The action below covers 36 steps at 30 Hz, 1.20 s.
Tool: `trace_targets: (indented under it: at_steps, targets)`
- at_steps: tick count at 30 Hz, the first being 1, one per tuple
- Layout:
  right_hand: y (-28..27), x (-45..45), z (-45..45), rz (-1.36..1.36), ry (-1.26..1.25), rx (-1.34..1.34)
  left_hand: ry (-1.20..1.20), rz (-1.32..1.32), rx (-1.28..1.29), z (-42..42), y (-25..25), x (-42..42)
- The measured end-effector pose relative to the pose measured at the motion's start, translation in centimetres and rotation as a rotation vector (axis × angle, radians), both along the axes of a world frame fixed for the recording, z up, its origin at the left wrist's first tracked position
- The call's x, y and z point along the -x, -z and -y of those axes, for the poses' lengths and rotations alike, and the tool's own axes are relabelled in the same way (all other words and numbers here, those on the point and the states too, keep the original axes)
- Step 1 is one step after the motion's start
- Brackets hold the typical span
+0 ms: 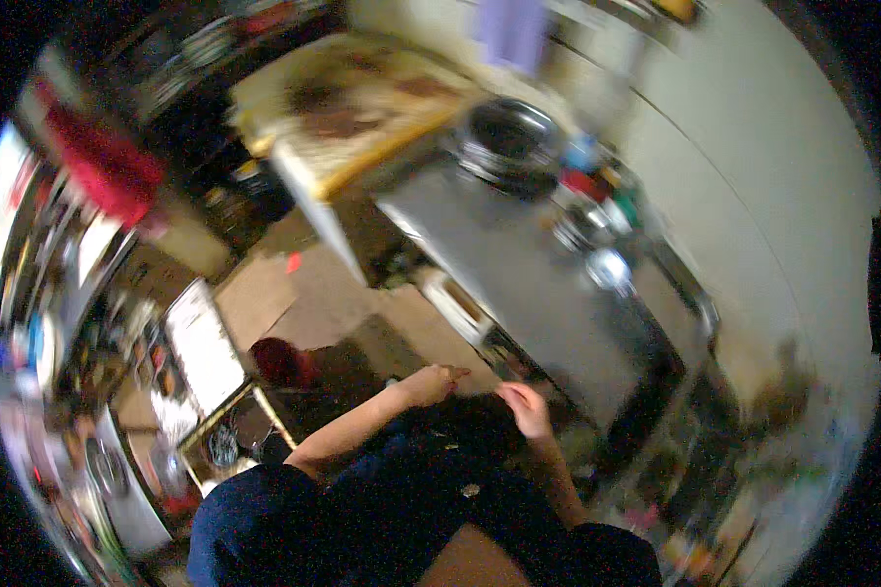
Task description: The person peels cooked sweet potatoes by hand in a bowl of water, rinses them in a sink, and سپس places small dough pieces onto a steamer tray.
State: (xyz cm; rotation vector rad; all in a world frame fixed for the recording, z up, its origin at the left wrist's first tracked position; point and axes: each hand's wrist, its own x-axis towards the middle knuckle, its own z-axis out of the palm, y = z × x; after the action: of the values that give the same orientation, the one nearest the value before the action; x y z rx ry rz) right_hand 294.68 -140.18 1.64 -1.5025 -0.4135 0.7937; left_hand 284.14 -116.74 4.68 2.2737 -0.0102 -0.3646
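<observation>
My left hand (pixel 434 383) is held in front of my dark shirt, its index finger stretched towards my right hand. A short gap to its right, my right hand (pixel 526 409) is raised with fingers extended and close together. No object shows plainly in either hand, though blur hides detail at the fingertips. Beyond my right hand lies the edge of a grey countertop (pixel 506 249). A large round metal pot (pixel 510 139) stands on the counter's far part, with shiny metal vessels (pixel 608 270) by the wall.
A stained, yellow-edged tabletop (pixel 352 95) is at the upper left of the counter. A white drawer or tray (pixel 455 304) is under the counter's edge. Brown sheets (pixel 323 293) cover part of the floor. A white-topped stand (pixel 204 345) is at left; red cloth (pixel 106 165) hangs beyond.
</observation>
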Motion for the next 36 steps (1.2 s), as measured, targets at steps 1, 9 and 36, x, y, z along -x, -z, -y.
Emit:
trace_targets:
  at_steps: [1,9,36]
  targets:
    - [-0.7,-1.3,-2.4,0.114,-0.074,0.135,-0.082,-0.157,-0.002,-3.8,-2.6,1.5]
    - [1.9,-4.5,-32.1,0.249,-0.223,0.32,-0.772,0.168,0.187,-26.2,-1.0,14.4]
    - [-8.1,40.6,-117.4,0.63,-2.118,-0.274,-2.25,0.556,0.131,-76.4,6.2,37.3]
